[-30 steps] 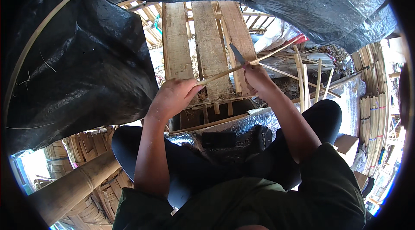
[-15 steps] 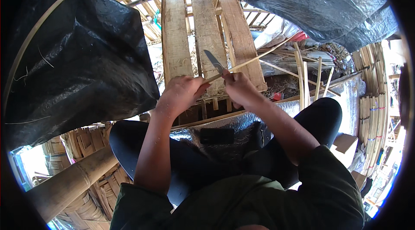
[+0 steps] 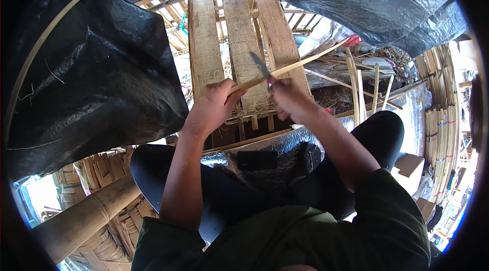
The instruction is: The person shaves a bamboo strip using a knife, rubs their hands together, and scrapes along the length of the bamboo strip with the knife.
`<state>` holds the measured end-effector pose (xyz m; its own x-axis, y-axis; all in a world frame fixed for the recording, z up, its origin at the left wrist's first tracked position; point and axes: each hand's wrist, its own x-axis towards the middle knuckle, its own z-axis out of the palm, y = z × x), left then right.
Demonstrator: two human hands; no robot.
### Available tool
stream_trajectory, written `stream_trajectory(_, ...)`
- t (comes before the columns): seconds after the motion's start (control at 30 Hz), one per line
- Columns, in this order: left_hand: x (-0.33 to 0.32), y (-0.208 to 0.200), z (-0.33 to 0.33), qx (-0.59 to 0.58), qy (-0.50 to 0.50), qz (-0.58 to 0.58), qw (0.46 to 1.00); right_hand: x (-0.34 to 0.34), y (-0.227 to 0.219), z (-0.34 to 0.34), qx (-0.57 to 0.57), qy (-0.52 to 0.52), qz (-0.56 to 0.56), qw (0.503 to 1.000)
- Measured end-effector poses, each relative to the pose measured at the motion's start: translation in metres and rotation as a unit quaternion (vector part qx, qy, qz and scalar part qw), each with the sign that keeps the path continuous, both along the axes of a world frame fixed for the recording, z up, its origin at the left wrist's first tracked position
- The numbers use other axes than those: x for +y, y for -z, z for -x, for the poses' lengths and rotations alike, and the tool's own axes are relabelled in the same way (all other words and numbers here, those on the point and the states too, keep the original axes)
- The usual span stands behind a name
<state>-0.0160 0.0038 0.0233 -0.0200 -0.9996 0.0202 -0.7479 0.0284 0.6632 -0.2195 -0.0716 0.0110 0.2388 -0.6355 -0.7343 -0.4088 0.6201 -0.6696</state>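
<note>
My left hand point(image 3: 213, 104) is closed around the near end of a long pale bamboo strip point(image 3: 311, 59), which slants up and away to the right. In my right hand point(image 3: 291, 99), slightly blurred, is a knife point(image 3: 260, 65) with a reddish handle. Its grey blade points up and left and crosses the strip, touching or very close to it. Both hands are over the near end of the wooden planks point(image 3: 244, 34); the strip passes above them.
Black plastic sheeting point(image 3: 97, 77) hangs at left and overhead. Several upright bamboo strips point(image 3: 355, 88) stand right of the planks, and tied bundles point(image 3: 441, 133) line the far right. A thick bamboo pole point(image 3: 86, 217) lies lower left. A dark flat rectangular object point(image 3: 257, 160) lies between my legs.
My right hand and the knife have shifted slightly right along the strip. My left hand has moved a little left, and the strip's far part looks broader and paler.
</note>
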Motion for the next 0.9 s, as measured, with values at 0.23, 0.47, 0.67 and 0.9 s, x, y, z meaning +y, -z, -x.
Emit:
stream_trajectory(0.23, 0.003, -0.015, -0.013, 0.090, -0.039, -0.113, 0.989, -0.050, -0.009, 0.026, -0.021, 0.044, -0.064, 0.997)
stream_trajectory(0.47, 0.001, -0.005, 0.007, 0.058, -0.023, -0.041, 0.997, -0.005, -0.005, 0.002, -0.010, -0.040, -0.025, 0.999)
stream_trajectory(0.67, -0.001, -0.009, 0.003, 0.090, -0.073, -0.019, 0.993, -0.061, 0.001, 0.033, 0.021, 0.090, -0.081, 0.992)
stream_trajectory(0.9, -0.001, -0.002, 0.017, 0.123, -0.066, 0.016, 0.990, 0.007, -0.011, 0.002, -0.148, -0.031, -0.038, 0.988)
